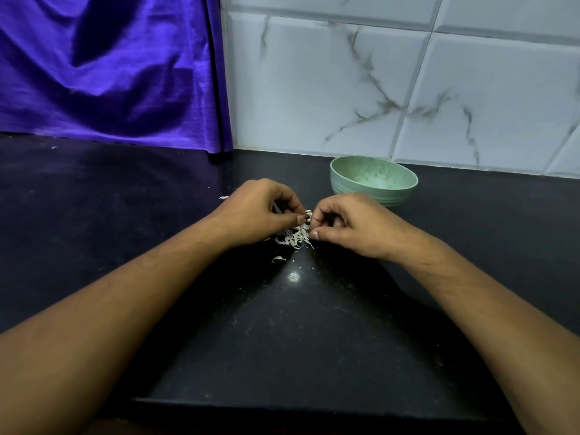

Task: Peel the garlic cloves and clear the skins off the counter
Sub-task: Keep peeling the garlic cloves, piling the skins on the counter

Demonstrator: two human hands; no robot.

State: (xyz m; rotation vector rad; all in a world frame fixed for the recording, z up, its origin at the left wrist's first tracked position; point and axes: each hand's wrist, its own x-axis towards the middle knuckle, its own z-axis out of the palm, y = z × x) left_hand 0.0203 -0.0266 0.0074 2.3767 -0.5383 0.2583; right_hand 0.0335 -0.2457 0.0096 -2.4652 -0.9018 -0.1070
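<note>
- Two jobs remain on the dark counter [282, 340]: peeling and clearing.
- Green bowl [373, 180], behind the hands, shows no cloves.
- Left hand [260, 211] and right hand [348, 227] meet above heaped skins [295, 238], unswept.
- Garlic clove [308, 213] is pinched between both hands' fingertips, seemingly mid-peel.

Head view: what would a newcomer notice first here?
The left hand and right hand meet over the dark counter, pinching a small garlic clove above a pile of pale skins. A green bowl sits just behind the right hand, and a bright purple cloth hangs at the back left.
</note>
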